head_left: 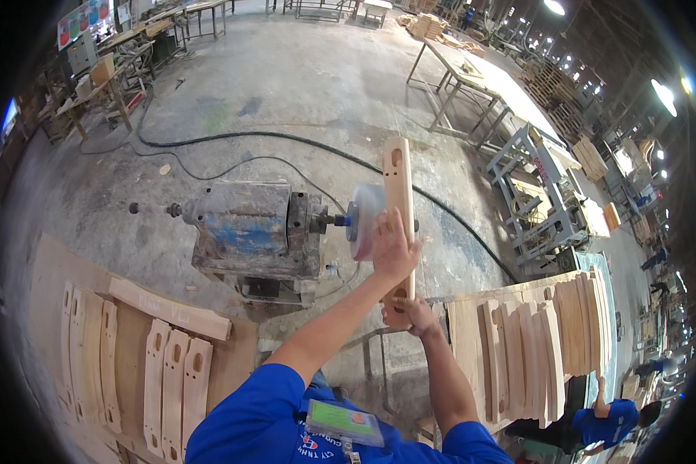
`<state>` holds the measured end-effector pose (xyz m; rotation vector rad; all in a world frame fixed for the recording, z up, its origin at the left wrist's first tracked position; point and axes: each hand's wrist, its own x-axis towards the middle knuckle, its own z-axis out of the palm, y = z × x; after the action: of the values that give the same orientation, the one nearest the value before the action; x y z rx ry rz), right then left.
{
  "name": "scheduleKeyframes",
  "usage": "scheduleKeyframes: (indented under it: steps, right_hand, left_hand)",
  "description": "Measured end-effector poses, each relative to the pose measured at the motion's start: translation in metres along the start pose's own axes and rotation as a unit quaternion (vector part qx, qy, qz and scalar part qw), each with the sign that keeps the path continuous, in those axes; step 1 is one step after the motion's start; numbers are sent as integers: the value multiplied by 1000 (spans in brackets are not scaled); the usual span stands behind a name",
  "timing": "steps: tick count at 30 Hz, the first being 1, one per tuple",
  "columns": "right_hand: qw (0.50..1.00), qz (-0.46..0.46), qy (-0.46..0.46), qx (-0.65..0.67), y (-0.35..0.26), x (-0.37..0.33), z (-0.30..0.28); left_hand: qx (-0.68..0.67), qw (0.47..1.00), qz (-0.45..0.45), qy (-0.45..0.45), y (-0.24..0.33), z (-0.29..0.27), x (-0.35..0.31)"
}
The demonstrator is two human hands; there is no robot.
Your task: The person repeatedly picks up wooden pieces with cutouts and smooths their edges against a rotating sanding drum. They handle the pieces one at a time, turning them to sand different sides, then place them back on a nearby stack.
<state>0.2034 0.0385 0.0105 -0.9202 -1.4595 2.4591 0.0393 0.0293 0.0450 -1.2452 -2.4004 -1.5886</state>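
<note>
Pale wood fills both grips: the fingers of the left hand [393,249] are clamped round the middle of an upright slotted wooden slat [399,203], and the fingers of the right hand [414,315] are clamped on its lower end. The slat stands on end at the centre of the scene, its left face pressed against a blurred sanding disc [361,221]. The disc sits on the shaft of a worn blue-grey motor [249,226] just to the left, mounted on a stand on the concrete floor [309,85]. A black cable [232,138] snakes over the floor beyond the motor. Near left, on a brown board [127,340], lie more slotted slats [174,387]. Near right, a desk [460,309] carries a row of stacked slats [541,348]. Far right, another person [603,421] in blue bends low.
</note>
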Motion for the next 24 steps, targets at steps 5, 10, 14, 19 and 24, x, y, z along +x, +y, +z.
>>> scheduleKeyframes:
  steps: [5, 10, 14, 19, 24]
  right_hand:
    - [999, 42, -11, 3, 23, 26, 15]
    - [999, 43, 31, 1, 107, -85, 12]
    - [960, -46, 151, -231, 135, -108, 8]
    - [764, -219, 202, -573, 40, -13, 29]
    - [677, -161, 268, -666, 33, -7, 56]
  left_hand:
    - [123, 990, 30, -61, -30, -2, -12]
    - [26, 994, 43, -99, -22, -3, -104]
    - [-97, 993, 43, -54, -8, -7, -128]
    - [18, 997, 45, 55, -34, 5, -28]
    - [122, 992, 3, 8, -50, -2, -16]
